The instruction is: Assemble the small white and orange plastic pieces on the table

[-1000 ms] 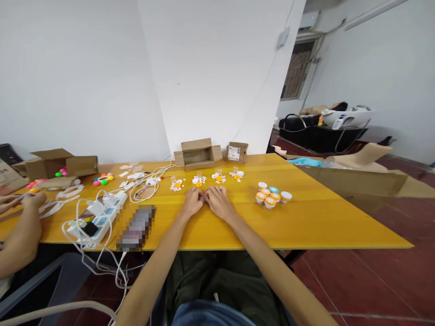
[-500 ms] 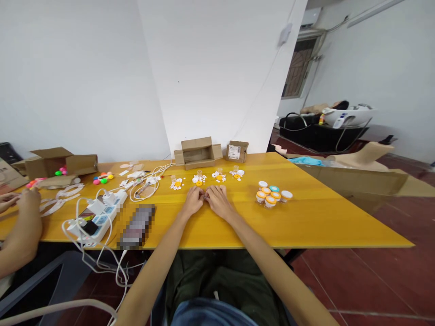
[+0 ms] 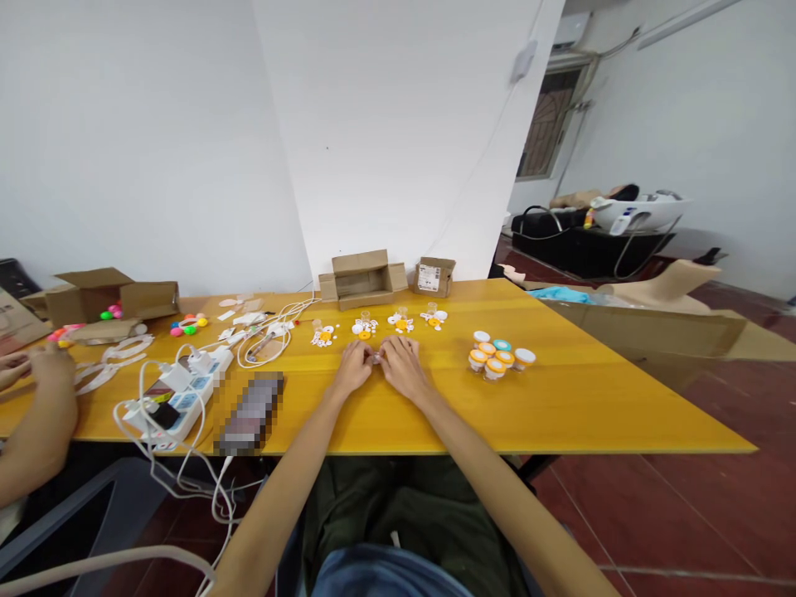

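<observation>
Near the middle of the wooden table [image 3: 578,398], my left hand [image 3: 354,367] and my right hand [image 3: 400,365] meet fingertip to fingertip. Both are closed around something small and pale between them, too small to name. Just beyond them lie small piles of white and orange pieces [image 3: 364,335], with small clear cups [image 3: 317,325] among them. To the right of my right hand stands a cluster of small jars [image 3: 494,367] with orange, white and teal lids.
Two open cardboard boxes [image 3: 362,286] [image 3: 434,277] stand against the wall. At left are a phone [image 3: 252,413], a power strip [image 3: 192,402], tangled white cables [image 3: 264,344], colourful balls [image 3: 188,325] and another person's hands [image 3: 53,365]. A large carton [image 3: 652,336] is beside the table's right edge.
The fingers of my right hand have shifted slightly, and a bit more of the small pale thing shows between my hands. The other person's hand has moved slightly.
</observation>
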`<state>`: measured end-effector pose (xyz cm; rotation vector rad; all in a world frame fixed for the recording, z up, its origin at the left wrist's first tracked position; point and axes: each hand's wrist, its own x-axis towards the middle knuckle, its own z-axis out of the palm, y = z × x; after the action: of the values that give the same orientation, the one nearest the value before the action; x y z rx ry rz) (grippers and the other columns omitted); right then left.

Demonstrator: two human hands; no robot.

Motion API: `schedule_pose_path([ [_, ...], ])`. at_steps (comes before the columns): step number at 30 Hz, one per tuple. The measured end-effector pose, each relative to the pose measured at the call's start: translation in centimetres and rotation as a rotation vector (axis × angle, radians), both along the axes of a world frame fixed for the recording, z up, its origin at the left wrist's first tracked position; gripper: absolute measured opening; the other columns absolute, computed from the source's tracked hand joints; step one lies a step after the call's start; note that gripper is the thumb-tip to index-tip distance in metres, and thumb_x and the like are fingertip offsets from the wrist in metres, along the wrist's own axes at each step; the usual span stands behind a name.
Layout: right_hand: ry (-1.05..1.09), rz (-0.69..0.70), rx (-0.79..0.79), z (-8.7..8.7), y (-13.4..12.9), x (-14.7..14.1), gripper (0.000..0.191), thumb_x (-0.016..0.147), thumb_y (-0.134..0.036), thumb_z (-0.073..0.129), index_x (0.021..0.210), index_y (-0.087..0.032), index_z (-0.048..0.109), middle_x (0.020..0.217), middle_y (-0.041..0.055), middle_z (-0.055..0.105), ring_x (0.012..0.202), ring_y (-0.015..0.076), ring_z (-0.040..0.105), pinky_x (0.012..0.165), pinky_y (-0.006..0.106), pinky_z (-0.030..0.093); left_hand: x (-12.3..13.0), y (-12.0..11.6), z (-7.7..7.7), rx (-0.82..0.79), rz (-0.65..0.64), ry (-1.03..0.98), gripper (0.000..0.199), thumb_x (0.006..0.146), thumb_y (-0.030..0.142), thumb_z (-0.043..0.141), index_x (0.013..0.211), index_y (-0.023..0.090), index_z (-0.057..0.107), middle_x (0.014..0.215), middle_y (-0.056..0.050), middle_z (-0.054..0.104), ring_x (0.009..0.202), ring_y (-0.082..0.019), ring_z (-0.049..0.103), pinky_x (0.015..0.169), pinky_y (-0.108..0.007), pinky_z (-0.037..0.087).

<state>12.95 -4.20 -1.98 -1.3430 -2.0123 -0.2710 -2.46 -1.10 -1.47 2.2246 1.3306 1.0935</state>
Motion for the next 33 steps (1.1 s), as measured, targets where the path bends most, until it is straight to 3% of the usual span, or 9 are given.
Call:
schedule_pose_path([
  [7, 0.029, -0.097, -0.037, -0.03, 0.07, 0.02, 0.012, 0.091, -0.014, 0.053, 0.09, -0.02, 0.062, 0.104, 0.0102, 0.064, 0.101, 0.0265, 0.051, 0.084, 0.037, 0.031, -0.13, 0.12, -0.08, -0.033, 0.005, -0.038, 0.013, 0.079, 0.009, 0.063, 0.075, 0.021, 0.064, 0.082, -0.002, 0.066, 0.088, -0.021, 0.061, 0.087, -0.035, 0.05],
  [23, 0.001, -0.05, -0.046, -0.23, 0.18, 0.01, 0.012, 0.09, -0.012, 0.056, 0.089, -0.022, 0.063, 0.102, 0.0096, 0.064, 0.102, 0.0273, 0.05, 0.085, 0.039, 0.031, -0.09, 0.07, 0.57, -0.103, 0.014, -0.145, 0.014, 0.079, 0.008, 0.058, 0.074, 0.021, 0.062, 0.073, 0.0, 0.064, 0.074, -0.017, 0.062, 0.08, -0.032, 0.052],
  [33, -0.006, -0.026, -0.071, 0.11, -0.09, -0.13, 0.015, 0.09, -0.011, 0.055, 0.088, -0.022, 0.065, 0.108, 0.0094, 0.066, 0.107, 0.0277, 0.049, 0.089, 0.041, 0.031, -0.08, -0.15, 0.75, -0.055, -0.004, -0.165, 0.01, 0.085, 0.014, 0.055, 0.08, 0.021, 0.059, 0.077, 0.001, 0.065, 0.073, -0.016, 0.06, 0.075, -0.028, 0.05],
])
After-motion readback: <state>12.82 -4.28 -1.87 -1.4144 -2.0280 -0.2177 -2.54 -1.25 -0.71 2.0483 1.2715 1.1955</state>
